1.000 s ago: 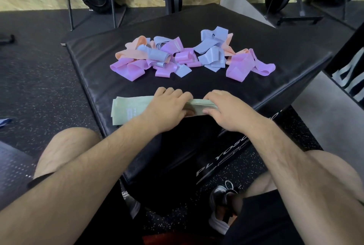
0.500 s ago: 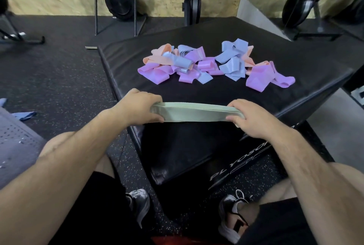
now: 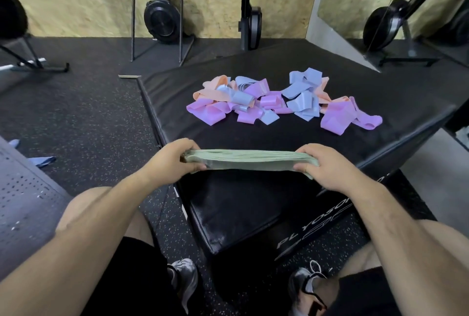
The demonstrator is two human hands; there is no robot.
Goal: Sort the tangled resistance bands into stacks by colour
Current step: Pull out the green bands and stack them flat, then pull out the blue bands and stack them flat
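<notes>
at the near edge of a black plyo box [image 3: 406, 112], the left hand [image 3: 172, 160] and right hand [image 3: 327, 166] grip opposite ends of a squared-up green band stack [image 3: 250, 159], likely set down next before the pink, blue and peach tangle [image 3: 274, 102] behind gets sorted.

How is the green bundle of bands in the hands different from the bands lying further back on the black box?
The green bundle is one colour, flat and aligned; the pile mixes pink, blue and orange, crumpled and tangled. The bundle is gripped at its ends by the left hand and right hand; the pile lies untouched.
</notes>
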